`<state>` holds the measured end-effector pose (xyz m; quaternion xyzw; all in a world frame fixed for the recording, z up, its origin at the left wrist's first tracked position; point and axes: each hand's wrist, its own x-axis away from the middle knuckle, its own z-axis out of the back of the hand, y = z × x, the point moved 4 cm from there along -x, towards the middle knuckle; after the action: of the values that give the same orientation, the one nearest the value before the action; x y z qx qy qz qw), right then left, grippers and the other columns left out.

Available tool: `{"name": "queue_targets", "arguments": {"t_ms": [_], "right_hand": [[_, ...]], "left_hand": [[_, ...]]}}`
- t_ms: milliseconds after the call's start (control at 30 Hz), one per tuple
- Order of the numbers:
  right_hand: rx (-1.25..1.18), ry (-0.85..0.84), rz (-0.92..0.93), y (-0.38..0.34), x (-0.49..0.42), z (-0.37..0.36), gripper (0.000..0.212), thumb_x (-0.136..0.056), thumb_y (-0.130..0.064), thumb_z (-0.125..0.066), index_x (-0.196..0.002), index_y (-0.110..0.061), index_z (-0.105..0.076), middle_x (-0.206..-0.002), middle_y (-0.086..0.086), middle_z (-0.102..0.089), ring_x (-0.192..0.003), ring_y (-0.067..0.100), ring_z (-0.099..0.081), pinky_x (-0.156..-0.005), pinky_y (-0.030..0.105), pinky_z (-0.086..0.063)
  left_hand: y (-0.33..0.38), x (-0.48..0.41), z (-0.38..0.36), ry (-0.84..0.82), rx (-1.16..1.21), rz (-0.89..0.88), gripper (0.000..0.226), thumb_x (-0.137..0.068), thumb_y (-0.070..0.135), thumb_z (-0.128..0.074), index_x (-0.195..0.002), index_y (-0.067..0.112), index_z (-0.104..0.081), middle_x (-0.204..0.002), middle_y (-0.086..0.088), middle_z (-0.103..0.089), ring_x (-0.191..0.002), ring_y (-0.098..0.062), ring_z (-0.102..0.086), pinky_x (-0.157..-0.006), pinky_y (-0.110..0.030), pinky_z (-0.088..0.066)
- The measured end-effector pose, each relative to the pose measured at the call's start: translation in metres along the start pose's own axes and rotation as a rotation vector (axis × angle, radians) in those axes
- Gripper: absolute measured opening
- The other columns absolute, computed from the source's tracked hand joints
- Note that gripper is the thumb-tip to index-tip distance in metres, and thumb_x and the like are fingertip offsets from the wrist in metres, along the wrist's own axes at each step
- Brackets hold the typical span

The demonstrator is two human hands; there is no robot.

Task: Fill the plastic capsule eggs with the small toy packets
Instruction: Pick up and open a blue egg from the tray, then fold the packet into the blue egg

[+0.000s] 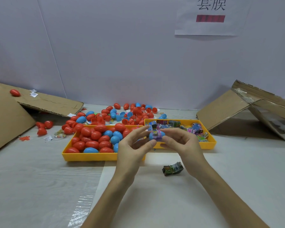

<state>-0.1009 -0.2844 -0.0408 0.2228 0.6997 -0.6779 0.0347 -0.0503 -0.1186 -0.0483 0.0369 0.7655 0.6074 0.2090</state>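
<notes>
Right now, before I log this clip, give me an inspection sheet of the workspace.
Surface: pale table, white sheet in front.
Job's things: left tray holds red and blue eggs; right tray holds toy packets; a dark packet lies loose on the sheet.
Clutter: loose eggs and halves piled behind the trays.
Grips: left hand and right hand both pinch a blue egg with a purple packet against it.
Cables: nothing seen.
Surroundings: left cardboard flap; right cardboard flap; paper sign on the wall.
</notes>
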Motion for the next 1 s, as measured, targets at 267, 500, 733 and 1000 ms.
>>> {"name": "queue_targets", "arguments": {"t_ms": [267,500,733,1000], "right_hand": [[-0.416,0.249,-0.322,0.007,-0.012,0.041,0.033,-0.083,-0.014,-0.069,-0.115,-0.009,-0.067,-0.103,0.009,-0.075,-0.084,0.018,-0.075,-0.067,0.022,-0.058],[-0.512,0.296,-0.467,-0.019,-0.048,0.088,0.026,-0.097,-0.009,-0.058,-0.121,-0.003,-0.063,-0.095,0.010,-0.076,-0.081,0.017,-0.075,-0.068,0.025,-0.059],[-0.441,0.586,-0.261,-0.056,-0.084,0.152,0.018,-0.106,-0.012,-0.042,-0.119,-0.005,-0.052,-0.112,0.016,-0.067,-0.091,0.024,-0.068,-0.078,0.031,-0.055],[0.186,0.026,-0.321,0.009,-0.014,0.045,0.030,-0.089,-0.043,-0.071,-0.069,-0.020,-0.067,-0.071,0.004,-0.063,-0.054,0.016,-0.056,-0.050,0.024,-0.046]], "left_hand": [[-0.019,0.019,-0.032,-0.470,-1.006,-0.364,0.033,-0.091,0.037,-0.070,-0.122,0.028,-0.065,-0.121,0.014,-0.062,-0.111,-0.006,-0.055,-0.090,-0.028,-0.048],[-0.033,0.020,-0.035,-0.500,-0.981,-0.302,0.021,-0.093,0.025,-0.065,-0.113,0.028,-0.070,-0.109,0.009,-0.063,-0.105,-0.013,-0.054,-0.089,-0.032,-0.046],[-0.027,0.018,-0.034,-0.425,-0.875,-0.352,0.027,-0.087,0.016,-0.071,-0.112,0.023,-0.070,-0.103,0.011,-0.064,-0.093,-0.008,-0.059,-0.083,-0.028,-0.049],[-0.013,0.017,-0.025,-0.139,-0.787,-0.505,0.042,-0.079,0.003,-0.080,-0.117,0.016,-0.066,-0.102,0.005,-0.068,-0.086,-0.005,-0.060,-0.075,-0.020,-0.052]]}}
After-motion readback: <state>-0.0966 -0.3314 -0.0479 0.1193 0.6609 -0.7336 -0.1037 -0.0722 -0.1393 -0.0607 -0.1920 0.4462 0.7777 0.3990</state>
